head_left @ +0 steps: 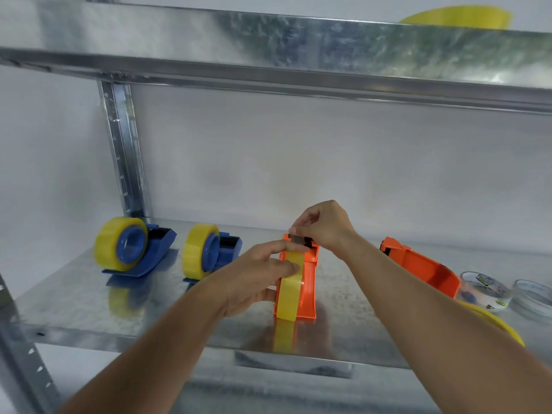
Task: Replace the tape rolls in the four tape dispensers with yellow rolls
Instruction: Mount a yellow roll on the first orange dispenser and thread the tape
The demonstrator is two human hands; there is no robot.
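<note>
On the galvanised metal shelf (74, 297), far left, stands a blue dispenser (155, 249) carrying a yellow roll (110, 249), its cutter end pointing right. Just beside it to the right sits a second blue dispenser (228, 249) with its own yellow roll (195, 255); the left forearm crosses in front of its base.

Near the middle, the left hand (257, 276) grips the side of an orange dispenser (309, 282) that faces end-on toward the camera, thumb low against its left wall and fingers curled over the yellow tape (288, 291) loaded in it. Above, the right hand (322, 227) pinches something small at the dark cutter end (301, 240) of that dispenser; it looks like the tape's free end, though the view there is too blurred to be sure.

Further right lies a second orange dispenser (418, 267), holding no roll. Beyond it, near the shelf's right edge, two clear rolls (485, 289) lie flat side by side, and another yellow roll (495, 324) shows partly behind the right forearm. Up on the shelf above (268, 46), at the far right, a yellow roll (457, 16) peeks over the edge.
</note>
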